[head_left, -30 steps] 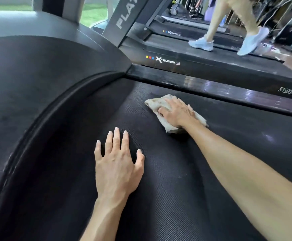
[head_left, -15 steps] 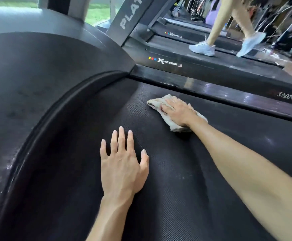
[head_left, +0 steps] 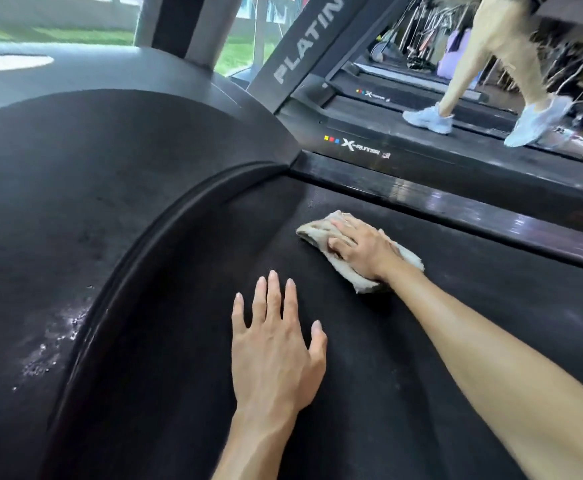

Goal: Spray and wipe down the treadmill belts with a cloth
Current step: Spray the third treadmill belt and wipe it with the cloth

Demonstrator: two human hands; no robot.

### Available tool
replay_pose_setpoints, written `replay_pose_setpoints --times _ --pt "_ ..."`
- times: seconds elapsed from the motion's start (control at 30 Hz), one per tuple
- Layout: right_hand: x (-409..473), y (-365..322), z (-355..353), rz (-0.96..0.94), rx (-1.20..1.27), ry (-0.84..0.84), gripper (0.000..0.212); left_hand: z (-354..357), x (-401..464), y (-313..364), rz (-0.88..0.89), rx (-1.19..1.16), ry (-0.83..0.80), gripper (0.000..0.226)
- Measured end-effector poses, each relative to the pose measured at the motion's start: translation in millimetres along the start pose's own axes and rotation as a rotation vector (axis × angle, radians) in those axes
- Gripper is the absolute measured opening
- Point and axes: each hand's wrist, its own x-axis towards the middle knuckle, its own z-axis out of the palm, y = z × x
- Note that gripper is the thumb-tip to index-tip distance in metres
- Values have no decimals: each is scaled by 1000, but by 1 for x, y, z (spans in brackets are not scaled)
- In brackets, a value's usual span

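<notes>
Head view: the right hand (head_left: 364, 249) presses flat, fingers nearly straight, on the cloth (head_left: 345, 271); the left hand (head_left: 274, 348) rests spread on the belt (head_left: 404, 375), holding nothing.

Your right hand (head_left: 363, 249) is pressing a beige cloth (head_left: 359, 251) flat on the black treadmill belt (head_left: 456, 341), close to the glossy side rail (head_left: 456, 206). Your left hand (head_left: 276, 344) lies flat on the belt, fingers spread. Someone in pale sneakers (head_left: 428, 119) is on the next treadmill over.
</notes>
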Motion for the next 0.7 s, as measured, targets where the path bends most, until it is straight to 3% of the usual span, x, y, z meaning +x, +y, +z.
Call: replay_pose_setpoints --times 0.13,0.27,0.33,0.43,0.53,0.7 --pt "44 -46 2 173 -59 50 71 -4 3 2 -15 7 -15 77" --pt "50 -92 15 -86 -41 -14 65 -7 3 3 -6 3 -30 81" --pt "32 -83 11 -225 54 -44 64 -10 2 3 -30 -11 -16 81" --pt "4 -43 3 -302 135 -56 82 -7 1 2 15 -13 -35 81" --pt "7 -13 -4 -170 41 -51 89 -7 1 1 -22 -43 -78 77" --pt "56 -87 -6 63 -64 -44 49 -3 1 2 -31 -52 -59 77"
